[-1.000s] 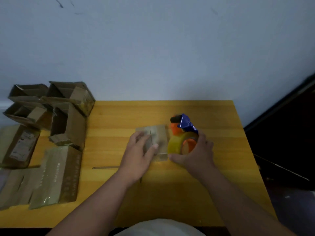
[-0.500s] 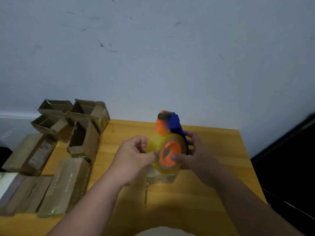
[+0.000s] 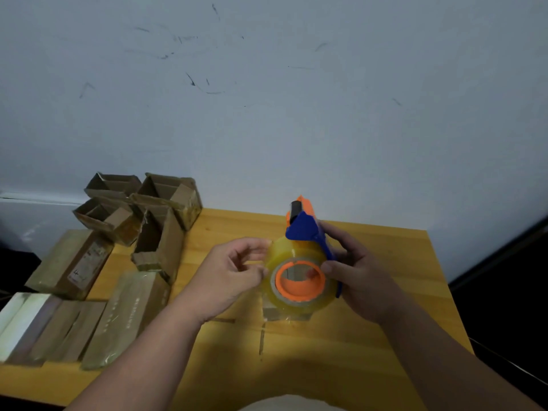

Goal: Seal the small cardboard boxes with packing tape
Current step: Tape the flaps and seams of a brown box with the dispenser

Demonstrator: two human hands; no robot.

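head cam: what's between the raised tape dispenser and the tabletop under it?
In the head view, a small cardboard box sits on the table directly below the tape dispenser, mostly hidden behind the roll.

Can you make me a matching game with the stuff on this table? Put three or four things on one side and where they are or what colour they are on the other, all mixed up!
Things:
1. tape roll
2. open boxes
3. small box
4. dispenser guard

Clues:
A. blue
B. stacked at the table's far left corner
C. yellowish, with an orange ring in the middle
D. on the table, mostly hidden behind the tape roll

Pairs: 1-C, 2-B, 3-D, 4-A
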